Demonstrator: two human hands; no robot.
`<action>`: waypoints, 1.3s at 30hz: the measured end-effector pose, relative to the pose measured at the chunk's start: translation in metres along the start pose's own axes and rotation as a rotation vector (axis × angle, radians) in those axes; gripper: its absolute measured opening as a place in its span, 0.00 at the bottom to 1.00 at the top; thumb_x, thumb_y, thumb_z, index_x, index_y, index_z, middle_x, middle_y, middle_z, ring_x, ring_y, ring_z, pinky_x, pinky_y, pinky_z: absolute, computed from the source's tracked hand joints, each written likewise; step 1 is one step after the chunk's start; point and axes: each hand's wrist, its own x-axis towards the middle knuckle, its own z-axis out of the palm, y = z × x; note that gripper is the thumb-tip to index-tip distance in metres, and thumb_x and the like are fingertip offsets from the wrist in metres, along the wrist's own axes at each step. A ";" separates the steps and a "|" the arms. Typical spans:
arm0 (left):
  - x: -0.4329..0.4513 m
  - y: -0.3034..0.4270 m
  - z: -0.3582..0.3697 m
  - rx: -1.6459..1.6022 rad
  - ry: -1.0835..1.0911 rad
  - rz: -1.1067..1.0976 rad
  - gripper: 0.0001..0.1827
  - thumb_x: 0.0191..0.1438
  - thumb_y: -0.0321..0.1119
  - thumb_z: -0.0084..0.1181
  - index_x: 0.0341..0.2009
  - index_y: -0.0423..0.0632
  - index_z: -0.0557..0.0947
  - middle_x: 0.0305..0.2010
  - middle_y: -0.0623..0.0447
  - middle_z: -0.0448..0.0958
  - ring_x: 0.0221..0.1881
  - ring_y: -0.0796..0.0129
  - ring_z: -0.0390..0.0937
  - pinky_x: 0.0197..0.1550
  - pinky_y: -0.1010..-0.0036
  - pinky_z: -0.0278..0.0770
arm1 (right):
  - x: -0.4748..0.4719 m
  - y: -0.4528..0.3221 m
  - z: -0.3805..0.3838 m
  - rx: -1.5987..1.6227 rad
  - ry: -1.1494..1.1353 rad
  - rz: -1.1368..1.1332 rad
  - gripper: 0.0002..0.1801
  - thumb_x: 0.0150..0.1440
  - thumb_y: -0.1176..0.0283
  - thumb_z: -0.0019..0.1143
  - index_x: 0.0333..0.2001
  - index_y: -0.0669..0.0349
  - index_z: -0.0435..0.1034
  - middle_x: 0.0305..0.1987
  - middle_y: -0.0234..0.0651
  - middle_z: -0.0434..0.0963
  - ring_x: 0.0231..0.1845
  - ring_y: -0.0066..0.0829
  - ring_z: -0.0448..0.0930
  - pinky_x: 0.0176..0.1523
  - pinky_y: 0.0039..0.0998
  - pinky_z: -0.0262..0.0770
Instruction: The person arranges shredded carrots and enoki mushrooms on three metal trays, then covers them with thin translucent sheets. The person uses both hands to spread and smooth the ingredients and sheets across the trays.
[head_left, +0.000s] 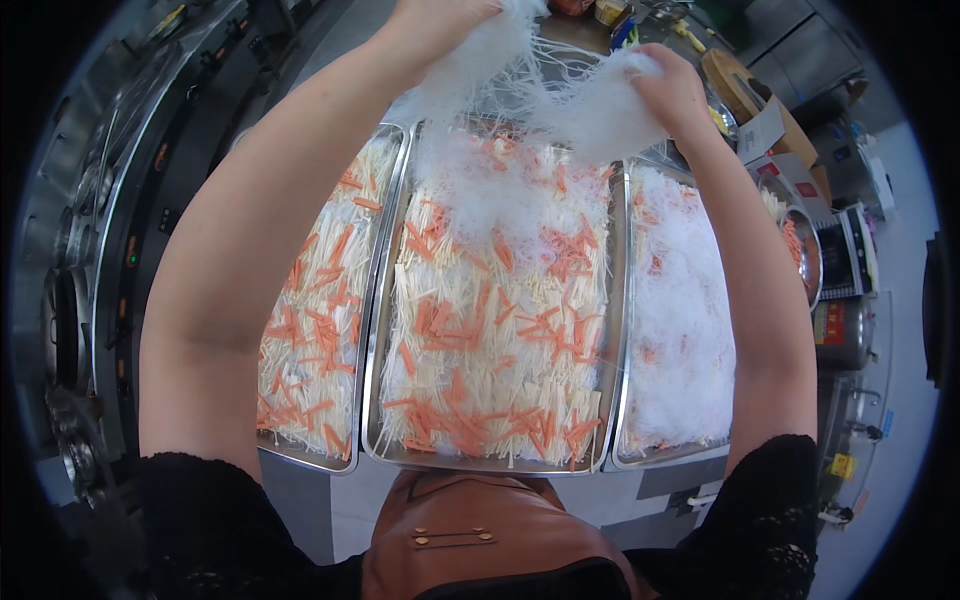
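Observation:
Thin white vermicelli noodles stretch between my two hands above the far end of the middle tray. My left hand, partly cut off by the top edge of the view, grips one bunch. Another bunch is held in my right hand, and loose strands run across the gap. Below them, the middle metal tray holds pale enoki-like strips and orange strips. Wispy noodles cover the far part of that layer. The right tray is largely covered with noodles; the left tray shows pale and orange strips.
At the right stand a metal bowl of orange strips, an open cardboard box and a round wooden board. Dark kitchen equipment with knobs runs along the left. The trays sit edge to edge.

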 end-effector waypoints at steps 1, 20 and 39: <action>-0.001 0.001 0.003 -0.127 -0.023 0.003 0.16 0.47 0.33 0.60 0.42 0.40 0.81 0.36 0.46 0.81 0.38 0.63 0.79 0.41 0.70 0.75 | -0.003 0.000 -0.001 -0.013 -0.063 -0.005 0.19 0.47 0.70 0.57 0.45 0.56 0.74 0.39 0.42 0.80 0.39 0.38 0.81 0.43 0.34 0.76; -0.193 0.024 -0.011 0.045 -0.724 0.132 0.12 0.50 0.36 0.59 0.38 0.45 0.80 0.46 0.51 0.71 0.45 0.64 0.73 0.45 0.68 0.73 | -0.186 -0.067 -0.033 0.257 -0.342 -0.172 0.12 0.48 0.75 0.61 0.38 0.64 0.72 0.34 0.39 0.75 0.37 0.34 0.77 0.45 0.31 0.73; -0.216 0.017 0.013 0.292 -0.422 0.095 0.12 0.48 0.27 0.51 0.39 0.38 0.79 0.47 0.39 0.69 0.48 0.47 0.71 0.51 0.62 0.69 | -0.200 -0.030 -0.018 0.248 -0.139 -0.034 0.12 0.47 0.80 0.57 0.39 0.62 0.74 0.37 0.40 0.76 0.41 0.37 0.78 0.43 0.30 0.74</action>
